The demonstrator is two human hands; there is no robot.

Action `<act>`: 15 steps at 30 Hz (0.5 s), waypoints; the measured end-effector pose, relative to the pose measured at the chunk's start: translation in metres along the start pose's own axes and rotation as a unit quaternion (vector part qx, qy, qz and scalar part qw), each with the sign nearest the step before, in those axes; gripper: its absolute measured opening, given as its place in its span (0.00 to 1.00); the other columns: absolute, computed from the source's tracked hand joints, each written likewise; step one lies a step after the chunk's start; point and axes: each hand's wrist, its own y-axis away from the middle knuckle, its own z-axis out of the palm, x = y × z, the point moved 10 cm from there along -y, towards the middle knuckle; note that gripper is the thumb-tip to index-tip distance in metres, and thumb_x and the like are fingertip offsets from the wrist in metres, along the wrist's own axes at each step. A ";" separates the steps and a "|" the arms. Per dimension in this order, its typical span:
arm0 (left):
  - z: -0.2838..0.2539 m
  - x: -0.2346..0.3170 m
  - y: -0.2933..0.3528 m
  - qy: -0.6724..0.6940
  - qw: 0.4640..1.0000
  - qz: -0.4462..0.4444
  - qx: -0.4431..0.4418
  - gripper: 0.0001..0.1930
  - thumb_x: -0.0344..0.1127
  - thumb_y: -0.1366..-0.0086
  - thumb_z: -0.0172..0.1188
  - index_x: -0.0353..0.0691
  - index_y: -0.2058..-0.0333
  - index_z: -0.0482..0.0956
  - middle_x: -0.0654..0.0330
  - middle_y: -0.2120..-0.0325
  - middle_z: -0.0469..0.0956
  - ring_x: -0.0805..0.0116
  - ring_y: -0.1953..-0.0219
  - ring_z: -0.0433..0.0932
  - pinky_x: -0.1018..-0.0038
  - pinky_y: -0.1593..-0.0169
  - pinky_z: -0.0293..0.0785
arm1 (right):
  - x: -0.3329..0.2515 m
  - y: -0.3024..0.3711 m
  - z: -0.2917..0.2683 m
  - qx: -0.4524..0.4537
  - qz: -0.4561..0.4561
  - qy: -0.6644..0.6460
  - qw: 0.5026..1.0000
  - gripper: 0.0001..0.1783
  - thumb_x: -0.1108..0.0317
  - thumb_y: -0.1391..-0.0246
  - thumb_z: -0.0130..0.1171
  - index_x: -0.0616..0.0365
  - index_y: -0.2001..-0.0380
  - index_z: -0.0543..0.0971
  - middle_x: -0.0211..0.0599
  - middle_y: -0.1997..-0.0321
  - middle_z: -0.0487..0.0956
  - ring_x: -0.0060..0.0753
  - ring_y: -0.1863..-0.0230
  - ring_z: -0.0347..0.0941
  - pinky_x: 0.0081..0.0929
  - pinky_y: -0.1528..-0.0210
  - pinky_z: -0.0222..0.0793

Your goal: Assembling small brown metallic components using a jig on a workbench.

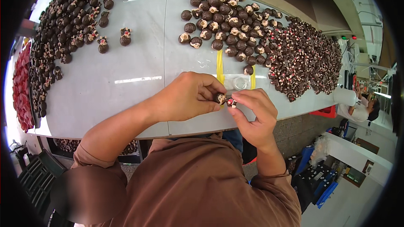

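Near the table's front edge, my left hand (pixel 185 96) is closed on a round dark-brown figurine head (pixel 220 98) with a cream face patch. Thumb and fingers of my right hand (pixel 259 115) pinch a small brown figurine body (pixel 232 102) with red and cream parts. The two pieces are side by side, touching or almost so; I cannot tell if they are joined. Just beyond my hands, a clear round dish (pixel 240 83) sits between two yellow tape strips (pixel 219 65). Past it is a spread of loose round heads (pixel 223 19).
Many small figurine bodies (pixel 307 54) are heaped on the table's right. Figurines with head and body together (pixel 103 44) crowd the left side, beside pinkish-red pieces (pixel 23 84). A frame (pixel 343 2) rises at the back right. Another person (pixel 362 108) is farther right.
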 end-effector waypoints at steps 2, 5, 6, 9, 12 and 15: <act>0.000 0.002 0.000 -0.002 1.000 -0.001 0.000 0.19 0.24 0.35 0.73 0.25 0.47 0.81 0.52 0.58 0.87 0.70 0.57 0.86 0.73 0.49 0.85 | 0.000 0.000 0.001 0.002 -0.008 0.010 1.000 0.20 0.80 0.55 0.77 0.61 0.56 0.87 0.41 0.56 0.87 0.43 0.58 0.83 0.34 0.57 0.79; 0.001 0.001 0.000 -0.017 1.000 -0.017 -0.015 0.19 0.23 0.34 0.72 0.27 0.46 0.80 0.54 0.55 0.86 0.71 0.53 0.86 0.74 0.47 0.85 | -0.001 -0.002 0.003 -0.002 -0.017 0.026 1.000 0.20 0.79 0.56 0.77 0.60 0.56 0.87 0.40 0.57 0.87 0.43 0.59 0.83 0.35 0.58 0.79; 0.001 0.002 0.000 -0.015 1.000 -0.015 -0.015 0.19 0.23 0.34 0.72 0.27 0.46 0.80 0.54 0.55 0.86 0.71 0.53 0.86 0.73 0.47 0.85 | -0.001 -0.002 0.003 -0.002 -0.018 0.025 1.000 0.20 0.79 0.56 0.77 0.60 0.56 0.87 0.40 0.57 0.87 0.43 0.59 0.83 0.35 0.58 0.79; 0.001 0.004 0.002 -0.025 0.999 -0.016 -0.015 0.19 0.23 0.34 0.72 0.27 0.46 0.80 0.54 0.55 0.86 0.71 0.53 0.86 0.73 0.47 0.85 | -0.002 -0.001 0.005 -0.003 -0.022 0.029 0.999 0.20 0.79 0.56 0.77 0.60 0.56 0.87 0.39 0.57 0.87 0.43 0.60 0.82 0.35 0.58 0.79; -0.001 0.002 0.002 -0.024 1.000 -0.015 -0.013 0.19 0.23 0.34 0.72 0.27 0.46 0.81 0.54 0.55 0.86 0.71 0.53 0.85 0.73 0.47 0.85 | -0.007 -0.002 0.005 -0.010 -0.036 0.036 0.999 0.20 0.79 0.56 0.77 0.60 0.56 0.86 0.39 0.57 0.87 0.43 0.60 0.82 0.35 0.59 0.78; 0.000 0.000 0.001 -0.010 1.000 -0.012 -0.012 0.19 0.23 0.35 0.73 0.27 0.46 0.81 0.54 0.55 0.86 0.71 0.53 0.86 0.73 0.48 0.86 | -0.006 0.000 0.005 -0.013 -0.025 0.035 0.999 0.19 0.79 0.55 0.77 0.60 0.56 0.86 0.38 0.57 0.87 0.43 0.60 0.82 0.35 0.59 0.78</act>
